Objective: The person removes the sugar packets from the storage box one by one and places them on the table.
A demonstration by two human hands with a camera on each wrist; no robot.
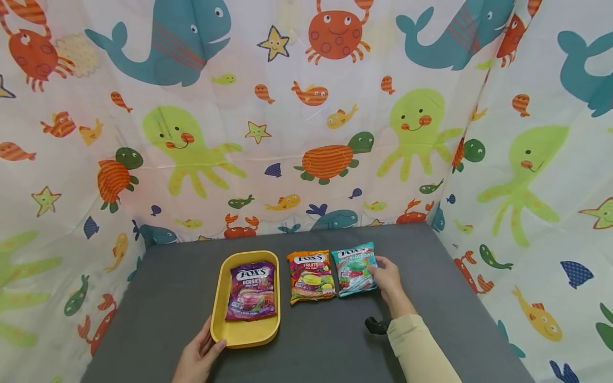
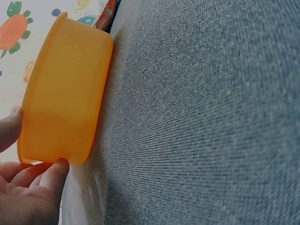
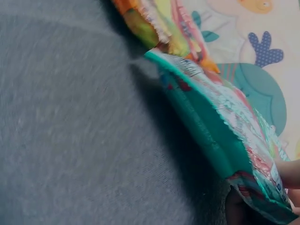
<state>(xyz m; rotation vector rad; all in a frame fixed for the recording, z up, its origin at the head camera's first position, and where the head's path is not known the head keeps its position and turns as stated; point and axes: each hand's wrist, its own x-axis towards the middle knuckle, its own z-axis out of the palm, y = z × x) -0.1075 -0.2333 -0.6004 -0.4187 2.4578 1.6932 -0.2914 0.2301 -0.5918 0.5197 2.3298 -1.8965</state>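
My left hand holds the near left corner of a yellow plastic tub, thumb at the rim and fingertips against its side in the left wrist view. Inside the tub lies a purple candy bag marked Fox's Berries. My right hand pinches the right edge of a teal candy bag marked Fox's Mint Blossom. In the right wrist view a shadow lies beneath the teal bag's near edge. Just left of it lies an orange candy bag marked Fox's Fruits.
A dark grey cloth-covered table bears everything. Behind it and along both sides hangs a white curtain printed with sea animals. A black strap end sticks out beside the right wrist.
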